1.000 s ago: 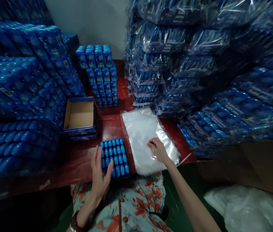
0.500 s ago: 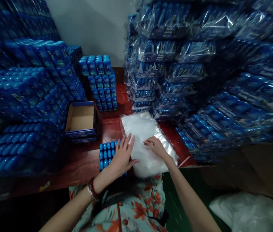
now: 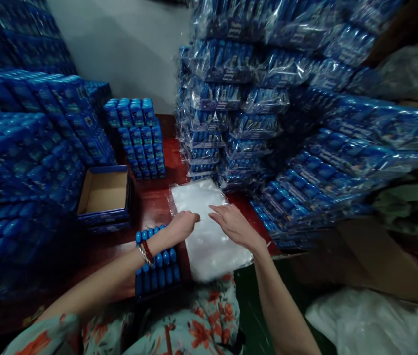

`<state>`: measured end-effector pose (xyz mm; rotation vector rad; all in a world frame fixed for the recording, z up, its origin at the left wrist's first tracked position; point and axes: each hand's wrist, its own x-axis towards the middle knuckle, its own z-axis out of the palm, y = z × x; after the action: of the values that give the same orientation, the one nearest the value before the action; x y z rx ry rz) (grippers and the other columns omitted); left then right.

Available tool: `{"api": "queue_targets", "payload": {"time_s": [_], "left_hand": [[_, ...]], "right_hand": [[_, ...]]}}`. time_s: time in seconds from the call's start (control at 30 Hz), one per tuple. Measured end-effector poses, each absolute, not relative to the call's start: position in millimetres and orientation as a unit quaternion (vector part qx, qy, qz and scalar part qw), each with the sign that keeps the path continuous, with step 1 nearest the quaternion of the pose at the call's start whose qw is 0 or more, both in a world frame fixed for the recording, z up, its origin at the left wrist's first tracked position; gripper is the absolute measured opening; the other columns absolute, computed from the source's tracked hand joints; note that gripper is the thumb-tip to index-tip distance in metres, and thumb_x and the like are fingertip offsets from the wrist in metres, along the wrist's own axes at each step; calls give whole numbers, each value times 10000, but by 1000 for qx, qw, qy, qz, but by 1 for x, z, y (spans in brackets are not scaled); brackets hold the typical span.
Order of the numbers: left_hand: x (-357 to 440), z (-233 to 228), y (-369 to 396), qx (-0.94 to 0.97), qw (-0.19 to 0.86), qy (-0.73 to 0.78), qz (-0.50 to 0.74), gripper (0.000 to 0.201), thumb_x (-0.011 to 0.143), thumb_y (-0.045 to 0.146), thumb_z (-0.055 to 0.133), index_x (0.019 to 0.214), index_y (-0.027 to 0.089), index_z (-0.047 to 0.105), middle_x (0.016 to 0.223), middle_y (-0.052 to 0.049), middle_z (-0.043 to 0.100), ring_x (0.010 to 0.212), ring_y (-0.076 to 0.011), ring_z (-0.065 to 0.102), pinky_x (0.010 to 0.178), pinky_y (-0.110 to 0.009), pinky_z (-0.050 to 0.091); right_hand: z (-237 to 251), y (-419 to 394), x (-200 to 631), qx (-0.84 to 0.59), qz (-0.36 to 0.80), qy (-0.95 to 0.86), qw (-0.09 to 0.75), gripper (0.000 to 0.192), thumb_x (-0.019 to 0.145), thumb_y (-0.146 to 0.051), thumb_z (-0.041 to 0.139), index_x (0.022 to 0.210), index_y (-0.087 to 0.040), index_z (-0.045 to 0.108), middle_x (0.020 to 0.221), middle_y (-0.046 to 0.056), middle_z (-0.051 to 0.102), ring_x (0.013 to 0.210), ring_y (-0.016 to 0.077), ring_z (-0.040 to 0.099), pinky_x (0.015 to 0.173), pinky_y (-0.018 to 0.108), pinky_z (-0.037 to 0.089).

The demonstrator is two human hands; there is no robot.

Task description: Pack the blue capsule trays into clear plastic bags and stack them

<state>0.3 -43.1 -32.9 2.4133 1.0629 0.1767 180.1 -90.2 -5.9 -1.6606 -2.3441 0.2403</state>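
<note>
A: Nearest the body: flowered dress (image 3: 197, 325), then the front edge of the red table (image 3: 149, 204).

B: Hands?

A: Both on the stack of clear plastic bags (image 3: 209, 236), which lies flat at the table's front edge, right of centre. Left hand (image 3: 183, 225) has crossed over from the left, fingers curled down onto the stack's left side. Pinching a bag or only pressing, cannot tell. Right hand (image 3: 233, 224) lies flat, palm down, fingers spread and loose, gripping nothing.

B: Under the left forearm?

A: Tray of blue bottles (image 3: 157, 264), caps up in rows, just left of the bags and touching their edge. The forearm (beaded bracelet (image 3: 146, 252) at the wrist) passes over it.

B: Further back?

A: Open cardboard box (image 3: 105, 195), blue outside and brown inside, left of centre on a flat blue stack. Behind it a block of blue bottle packs (image 3: 137, 135), stacked several layers high, near the grey wall (image 3: 120, 49).

B: Sides?

A: Left: unwrapped blue packs (image 3: 27, 148) piled high. Right: packs sealed in shiny plastic (image 3: 238, 98), a taller pile leaning toward the table, its foot just behind the bags. Low right, off the table, a heap of white plastic (image 3: 371, 320), blurred.
</note>
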Motion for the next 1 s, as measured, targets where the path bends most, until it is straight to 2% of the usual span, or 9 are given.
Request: {"api": "queue_targets", "payload": {"time_s": [0.1, 0.2, 0.3, 0.4, 0.6, 0.7, 0.8, 0.87, 1.0], "left_hand": [[-9, -22, -31, 880, 315, 355, 41, 216, 807, 129, 471, 835, 127, 685, 816, -93, 723, 776, -188, 655, 708, -255, 473], [-15, -10, -21, 866, 378, 327, 20, 228, 796, 114, 469, 858, 130, 688, 824, -47, 732, 749, -141, 652, 663, -196, 460], [-19, -1, -19, 844, 403, 351, 45, 226, 802, 110, 451, 840, 113, 673, 755, -38, 714, 698, -131, 642, 638, -196, 448], [-24, 0, -26, 828, 381, 398, 101, 143, 791, 205, 544, 839, 107, 636, 753, -42, 678, 694, -154, 611, 602, -219, 418], [-34, -7, -41, 850, 283, 427, 121, 288, 757, 270, 644, 1010, 157, 563, 823, -43, 654, 739, -186, 611, 597, -235, 402], [-42, -4, -39, 868, 211, 443, 76, 234, 785, 270, 615, 1002, 190, 587, 809, -69, 664, 786, -239, 641, 593, -257, 410], [-52, 6, -33, 875, 152, 458, 38, 124, 835, 252, 543, 909, 205, 631, 792, -88, 675, 810, -269, 660, 593, -277, 419], [-61, 17, -32, 870, 88, 485, 31, 156, 865, 230, 489, 901, 198, 638, 815, -101, 681, 784, -269, 667, 584, -285, 419], [-90, 38, -48, 837, -74, 532, 103, 194, 875, 149, 448, 954, 179, 623, 820, -92, 678, 722, -222, 659, 533, -257, 377]], "right_hand": [[-2, -103, 166, -550, 27, -822, 146, 388, 859, -357, 537, 1233, -253, 535, 1211, 88, 607, 1197, 292, 442, 1047, 533, 183], [-5, -97, 152, -556, -17, -826, 92, 270, 834, -83, 467, 979, -216, 652, 934, 89, 690, 1054, 274, 536, 1035, 522, 183], [-4, -86, 142, -560, -4, -825, 70, 326, 829, -14, 385, 903, -211, 634, 811, 64, 687, 837, 214, 601, 887, 381, 335], [1, -82, 135, -570, 18, -815, 98, 216, 907, -169, 390, 928, -223, 598, 797, 54, 683, 715, 202, 604, 640, 293, 332], [5, -82, 129, -602, 51, -784, 141, 181, 903, -368, 457, 1019, -264, 549, 643, -7, 626, 570, 181, 572, 521, 256, 237], [10, -79, 130, -607, 39, -788, 95, 212, 874, -396, 517, 1037, -270, 568, 646, 2, 633, 608, 190, 593, 524, 251, 243], [18, -73, 131, -628, 9, -778, 39, 165, 869, -372, 534, 944, -267, 637, 695, 32, 666, 670, 203, 617, 532, 255, 239], [24, -69, 128, -657, -17, -753, 32, 172, 877, -341, 520, 884, -260, 671, 721, 46, 683, 669, 200, 619, 528, 262, 228], [29, -69, 115, -676, -71, -720, 141, 222, 893, -336, 490, 852, -240, 686, 736, 40, 690, 636, 170, 601, 521, 264, 242]]}}
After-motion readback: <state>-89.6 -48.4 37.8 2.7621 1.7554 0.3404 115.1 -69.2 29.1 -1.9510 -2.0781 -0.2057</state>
